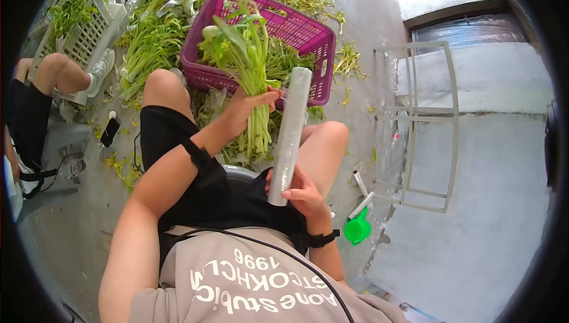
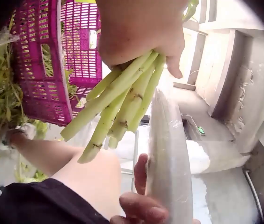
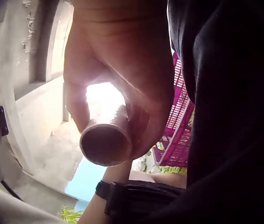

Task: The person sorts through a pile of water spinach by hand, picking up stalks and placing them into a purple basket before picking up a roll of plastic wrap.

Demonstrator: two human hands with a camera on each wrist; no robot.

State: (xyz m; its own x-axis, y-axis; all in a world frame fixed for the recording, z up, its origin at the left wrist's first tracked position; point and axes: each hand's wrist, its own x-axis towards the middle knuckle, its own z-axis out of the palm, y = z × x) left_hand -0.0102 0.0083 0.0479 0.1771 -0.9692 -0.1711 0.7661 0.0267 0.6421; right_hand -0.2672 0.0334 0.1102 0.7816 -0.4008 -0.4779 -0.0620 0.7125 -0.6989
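Observation:
My left hand [image 1: 240, 109] grips a bunch of leafy celery [image 1: 252, 77] around its stalks, leaves pointing away from me. The cut stalk ends [image 2: 118, 107] stick out below that hand in the left wrist view. My right hand [image 1: 305, 193] holds a roll of clear plastic wrap [image 1: 290, 139] near its lower end, the roll tilted upward beside the celery. The left fingertips come right up to the roll's side. In the right wrist view, the roll's hollow core [image 3: 106, 144] shows below the curled right hand [image 3: 118, 56].
A magenta crate [image 1: 201, 50] holding greens stands in front of my knees. Loose greens [image 1: 151, 50] cover the floor at left. A white crate [image 1: 89, 38] and another person's leg [image 1: 56, 77] are at far left. A green dipper-like object [image 1: 357, 228] and a metal frame [image 1: 453, 86] are at right.

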